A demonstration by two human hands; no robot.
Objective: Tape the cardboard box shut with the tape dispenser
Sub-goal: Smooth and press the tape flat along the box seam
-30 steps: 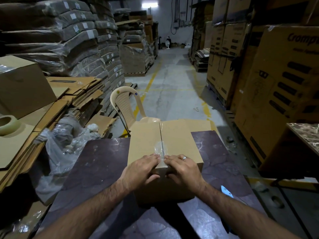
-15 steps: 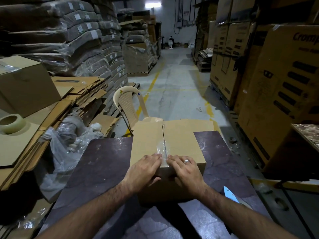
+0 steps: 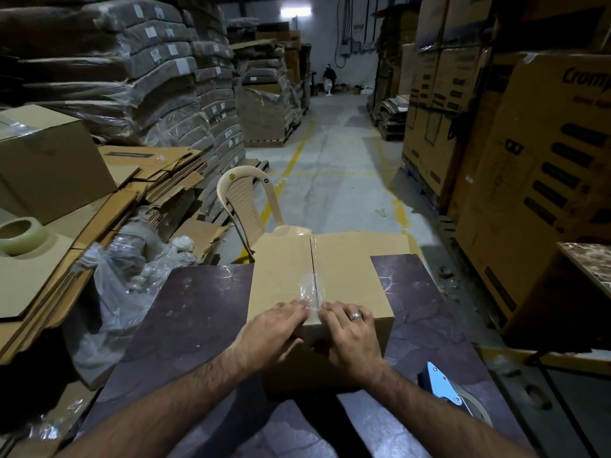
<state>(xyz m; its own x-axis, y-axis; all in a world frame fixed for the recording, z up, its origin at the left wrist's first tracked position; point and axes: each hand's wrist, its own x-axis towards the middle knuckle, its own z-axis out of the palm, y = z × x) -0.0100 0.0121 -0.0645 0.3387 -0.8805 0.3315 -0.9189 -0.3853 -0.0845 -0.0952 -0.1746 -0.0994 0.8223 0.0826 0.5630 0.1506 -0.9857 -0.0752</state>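
Note:
A closed brown cardboard box (image 3: 347, 269) stands on a dark table (image 3: 198, 309), its two top flaps meeting along a centre seam. A short crinkled strip of clear tape (image 3: 310, 289) covers the near part of that seam. My left hand (image 3: 274, 328) and my right hand (image 3: 353, 332), which wears a ring, lie flat on the box's near top edge on either side of the seam, fingertips almost touching over the tape. The tape dispenser (image 3: 449, 395), blue-bladed with a tape roll, lies on the table to the right, partly hidden by my right forearm.
A beige plastic chair (image 3: 248, 206) stands behind the table. At left are flattened cartons (image 3: 139, 193), a spare tape roll (image 3: 20, 236), a closed box (image 3: 46, 160) and crumpled plastic wrap (image 3: 125, 292). Stacked printed cartons (image 3: 545, 176) line the right; a concrete aisle (image 3: 330, 166) runs ahead.
Both hands stay pressed on the tape at the box's near edge, shifting only slightly. The view has tilted a little, bringing more of the dispenser into sight.

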